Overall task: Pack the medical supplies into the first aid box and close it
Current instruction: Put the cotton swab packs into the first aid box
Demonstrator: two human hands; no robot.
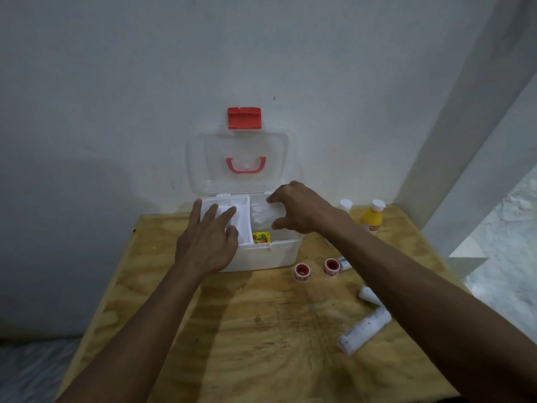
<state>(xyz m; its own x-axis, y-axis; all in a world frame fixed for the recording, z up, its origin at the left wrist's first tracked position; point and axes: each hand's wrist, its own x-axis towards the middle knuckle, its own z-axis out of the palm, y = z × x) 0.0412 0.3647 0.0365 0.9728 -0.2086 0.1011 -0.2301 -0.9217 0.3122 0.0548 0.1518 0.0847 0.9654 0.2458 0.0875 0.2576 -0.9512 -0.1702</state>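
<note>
The white first aid box stands at the back of the wooden table, its clear lid open and leaning on the wall. My left hand lies with straight fingers on the white inner tray over the box's left half. My right hand pinches a white packet between fingers and thumb above the right compartment. A small yellow box lies inside, just in front of the packet.
Right of the box lie two red-cored tape rolls, a tube and two white bandage rolls. A yellow bottle and a white-capped bottle stand at the back right. The table's right edge is near.
</note>
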